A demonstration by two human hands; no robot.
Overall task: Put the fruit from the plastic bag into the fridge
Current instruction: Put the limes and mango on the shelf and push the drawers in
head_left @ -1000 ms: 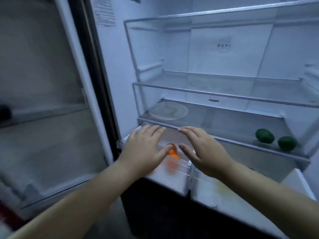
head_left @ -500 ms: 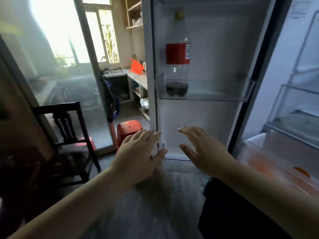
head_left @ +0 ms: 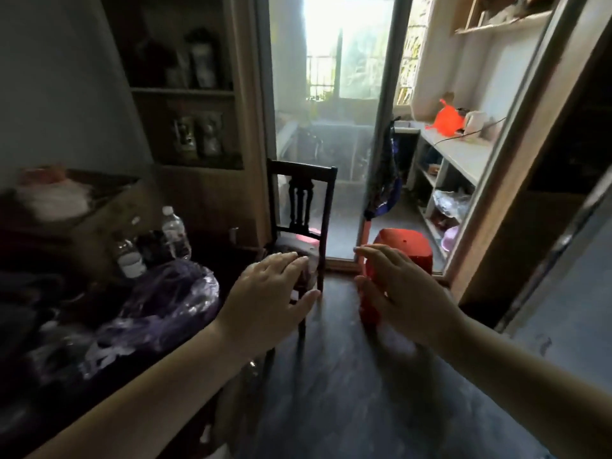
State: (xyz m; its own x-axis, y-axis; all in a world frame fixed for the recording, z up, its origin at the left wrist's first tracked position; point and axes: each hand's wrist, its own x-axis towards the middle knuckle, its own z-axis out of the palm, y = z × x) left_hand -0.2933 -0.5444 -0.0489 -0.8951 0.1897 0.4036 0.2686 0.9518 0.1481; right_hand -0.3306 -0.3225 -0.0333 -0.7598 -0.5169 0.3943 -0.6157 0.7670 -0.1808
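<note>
Plastic bag (head_left: pixel 165 303), purple-tinted and crumpled, lies on the dark bench (head_left: pixel 215 248), left of the left grip (head_left: pixel 268 299) and slightly lower in the frame. It is near the grip, not touching. Bag contents can't be made out, so no fruit is visible. Right grip (head_left: pixel 400 293) is further from the bag, with the left grip between them.

Two clear water bottles (head_left: pixel 174 231) stand on the bench behind the bag, up-left of the left grip. The bench edge runs diagonally under the left forearm. A dark wooden chair (head_left: pixel 303 193) stands straight ahead, and the left fingertips overlap its seat in the view. A red stool (head_left: pixel 404 243) sits behind the right grip, partly hidden by it. Open dark floor (head_left: pixel 331 376) lies below and between both grips. A glass door (head_left: pixel 324 127) is beyond the chair. A shelf unit (head_left: pixel 457 154) and a wooden frame (head_left: pixel 496 193) close off the right side.

Both grips are open, palms down, fingers straight and loosely together, thumbs out. They hold nothing, touch nothing and hover side by side with a gap between them.
</note>
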